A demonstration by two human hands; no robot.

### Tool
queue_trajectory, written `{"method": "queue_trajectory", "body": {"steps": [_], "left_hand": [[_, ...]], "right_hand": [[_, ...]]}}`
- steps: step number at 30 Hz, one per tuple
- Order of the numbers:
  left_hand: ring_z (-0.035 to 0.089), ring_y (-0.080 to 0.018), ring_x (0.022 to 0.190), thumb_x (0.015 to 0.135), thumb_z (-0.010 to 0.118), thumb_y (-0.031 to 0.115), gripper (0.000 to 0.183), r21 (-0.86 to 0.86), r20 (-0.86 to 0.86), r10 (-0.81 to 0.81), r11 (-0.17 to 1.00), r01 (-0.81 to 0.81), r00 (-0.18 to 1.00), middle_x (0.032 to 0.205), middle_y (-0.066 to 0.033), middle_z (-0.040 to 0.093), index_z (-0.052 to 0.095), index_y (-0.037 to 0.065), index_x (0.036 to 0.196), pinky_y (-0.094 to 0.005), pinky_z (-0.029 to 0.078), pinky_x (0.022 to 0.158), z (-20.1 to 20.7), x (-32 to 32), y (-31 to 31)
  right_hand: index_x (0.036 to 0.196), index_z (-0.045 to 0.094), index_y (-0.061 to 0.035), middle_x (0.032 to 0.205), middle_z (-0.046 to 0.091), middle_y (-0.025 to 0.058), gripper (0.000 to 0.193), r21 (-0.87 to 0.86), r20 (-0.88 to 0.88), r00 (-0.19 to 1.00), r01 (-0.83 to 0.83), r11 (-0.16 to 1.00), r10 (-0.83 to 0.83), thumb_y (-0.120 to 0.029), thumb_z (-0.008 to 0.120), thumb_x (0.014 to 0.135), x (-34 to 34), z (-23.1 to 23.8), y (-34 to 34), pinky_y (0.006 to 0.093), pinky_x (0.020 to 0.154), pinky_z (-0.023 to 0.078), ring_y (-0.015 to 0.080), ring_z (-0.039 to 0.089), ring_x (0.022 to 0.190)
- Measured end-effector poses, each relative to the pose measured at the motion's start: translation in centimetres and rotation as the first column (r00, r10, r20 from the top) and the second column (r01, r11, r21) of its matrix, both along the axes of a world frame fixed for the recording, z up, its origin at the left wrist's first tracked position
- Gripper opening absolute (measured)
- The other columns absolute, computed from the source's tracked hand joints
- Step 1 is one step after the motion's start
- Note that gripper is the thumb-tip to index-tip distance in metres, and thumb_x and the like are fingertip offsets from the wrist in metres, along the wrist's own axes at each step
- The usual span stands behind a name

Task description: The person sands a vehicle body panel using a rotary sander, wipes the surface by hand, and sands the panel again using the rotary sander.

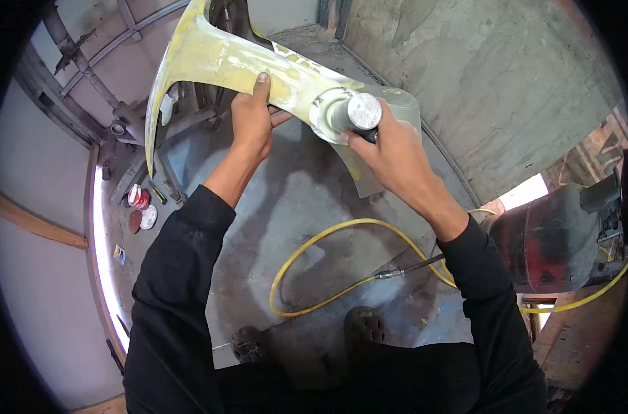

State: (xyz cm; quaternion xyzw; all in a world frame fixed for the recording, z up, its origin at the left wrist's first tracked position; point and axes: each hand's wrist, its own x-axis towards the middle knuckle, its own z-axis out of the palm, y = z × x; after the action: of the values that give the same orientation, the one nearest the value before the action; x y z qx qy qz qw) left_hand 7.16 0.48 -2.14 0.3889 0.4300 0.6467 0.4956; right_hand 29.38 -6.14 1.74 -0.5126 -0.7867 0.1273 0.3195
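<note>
A curved panel [248, 63] with patchy yellow and white surfacing, like a vehicle fairing, is held up in front of me. My left hand [254, 121] grips its lower edge, thumb on the upper face and fingers underneath. My right hand [395, 146] is wrapped around what looks like an air sander [362, 112], dark-bodied with a round, pale-dusted top. The sander's round pad rests on the panel near its right end. How the right fingers sit on the far side is partly hidden.
A yellow air hose [312, 239] loops over the floor and joins a dark hose at a metal coupling [390, 274]. A dusty red tank [548, 238] stands at right. A small red can [138, 197] and a white lid [149, 217] lie at left, near a metal frame [86, 62].
</note>
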Motion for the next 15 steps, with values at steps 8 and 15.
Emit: {"method": "queue_trajectory", "body": {"steps": [8,15], "left_hand": [[0.071,-0.0218,0.096,0.106,0.049,0.035,0.044,-0.018,-0.024,0.027,0.999,-0.027,0.999,0.115,-0.0134,0.067,0.052,-0.002,0.128,-0.0392,0.062,0.080,0.06,-0.49,-0.09],[0.071,-0.0232,0.098,0.106,0.049,0.035,0.044,-0.024,-0.006,0.003,1.000,-0.003,1.000,0.115,-0.0142,0.067,0.052,-0.003,0.128,-0.0402,0.062,0.081,-0.32,-0.43,-0.14]], "right_hand": [[0.130,0.048,0.0040,0.083,0.069,0.0259,0.058,0.000,-0.011,1.000,-0.007,1.000,0.007,-0.031,0.069,0.089,0.63,-0.27,-0.60,0.0524,0.069,0.051,0.0461,0.067,0.079],[0.126,0.049,0.0042,0.081,0.069,0.0273,0.054,-0.002,-0.007,1.000,-0.029,1.000,0.029,-0.031,0.068,0.090,-0.11,-0.51,-0.26,0.0534,0.068,0.050,0.0467,0.067,0.077]]}}
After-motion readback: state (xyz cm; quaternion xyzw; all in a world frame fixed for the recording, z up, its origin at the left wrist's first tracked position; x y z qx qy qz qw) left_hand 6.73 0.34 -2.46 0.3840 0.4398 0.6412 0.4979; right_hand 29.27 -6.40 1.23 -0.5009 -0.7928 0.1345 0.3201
